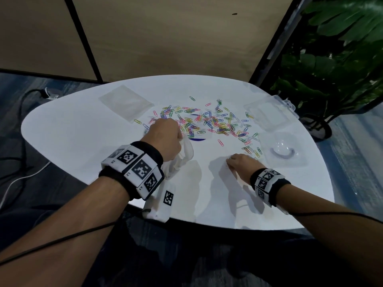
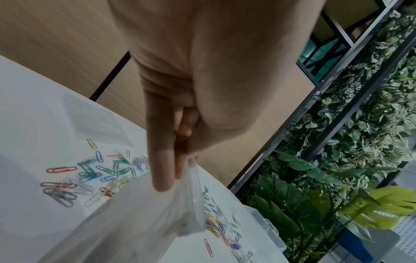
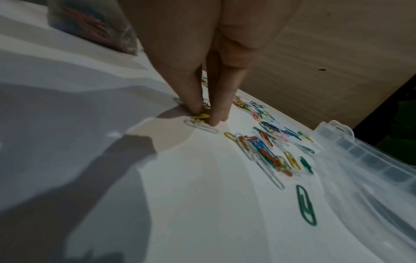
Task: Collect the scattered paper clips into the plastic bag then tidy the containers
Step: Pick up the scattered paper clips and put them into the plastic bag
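Observation:
Many coloured paper clips (image 1: pixel 209 122) lie scattered over the middle of the white table (image 1: pixel 83 141). My left hand (image 1: pixel 165 135) pinches the rim of a clear plastic bag (image 1: pixel 185 151) at the left edge of the pile. In the left wrist view the fingers (image 2: pixel 161 170) hold the bag (image 2: pixel 146 222) hanging below them. My right hand (image 1: pixel 230 159) is down on the table near the front. Its fingertips (image 3: pixel 216 117) pinch a small bunch of yellow paper clips (image 3: pixel 201 116). The bag (image 3: pixel 96 23) shows some clips inside.
An open clear plastic box (image 1: pixel 271 112) sits at the right, a round clear container (image 1: pixel 283 151) in front of it, a flat clear sleeve (image 1: pixel 126 103) at the back left. A white tagged device (image 1: pixel 163 201) rests at the table's front edge. Plants (image 1: pixel 331 59) stand right.

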{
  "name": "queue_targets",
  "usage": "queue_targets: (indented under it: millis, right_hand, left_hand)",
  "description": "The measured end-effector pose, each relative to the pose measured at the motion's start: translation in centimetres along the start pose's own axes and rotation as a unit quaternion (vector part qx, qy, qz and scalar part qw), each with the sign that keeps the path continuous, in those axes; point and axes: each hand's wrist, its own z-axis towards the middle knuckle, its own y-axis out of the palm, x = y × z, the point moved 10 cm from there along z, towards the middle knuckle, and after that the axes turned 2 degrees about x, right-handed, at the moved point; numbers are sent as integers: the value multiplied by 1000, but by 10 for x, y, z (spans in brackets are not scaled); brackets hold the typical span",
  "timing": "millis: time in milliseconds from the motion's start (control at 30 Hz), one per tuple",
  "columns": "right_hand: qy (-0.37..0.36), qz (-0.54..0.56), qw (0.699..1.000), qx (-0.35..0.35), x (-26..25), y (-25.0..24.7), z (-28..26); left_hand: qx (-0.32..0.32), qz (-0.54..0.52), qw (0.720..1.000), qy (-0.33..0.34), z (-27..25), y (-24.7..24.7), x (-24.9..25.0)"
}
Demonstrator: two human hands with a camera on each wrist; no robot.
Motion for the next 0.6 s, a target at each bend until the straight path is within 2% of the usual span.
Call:
queue_targets:
  millis: [167, 267, 300, 333, 400, 467, 500, 533, 567, 600]
  right_hand:
    - [95, 70, 992, 36, 29, -12, 9]
    - [214, 198, 955, 50, 69, -18, 1]
    - [260, 261, 928, 64, 85, -17, -4]
    - [305, 343, 885, 74, 98, -14, -10]
    - [346, 546, 758, 89, 106, -8, -17]
    - [316, 704, 625, 117, 93, -22, -17]
    - [289, 759, 569, 128, 82, -34, -16]
    - [261, 798, 529, 128, 69, -47, -17]
    - [234, 819, 511, 112, 53, -61, -19]
    - [211, 829, 509, 93, 39, -72, -20]
  left_hand:
    - [-5, 4, 1000, 7, 1, 8, 12]
    - [-10, -2, 1000, 14, 4, 12, 20]
    - [-11, -7, 1000, 15, 5, 14, 23]
    - [-11, -12, 1000, 17, 6, 16, 26]
    - [-13, -17, 1000, 22, 8, 19, 34]
    - [-16, -20, 999, 30, 10, 23, 44]
    - [-18, -22, 999, 34, 10, 25, 49]
    - [-20, -23, 999, 38, 11, 27, 54]
    - [-22, -22, 999, 41, 12, 30, 59]
    - [-22, -22, 999, 44, 13, 33, 63]
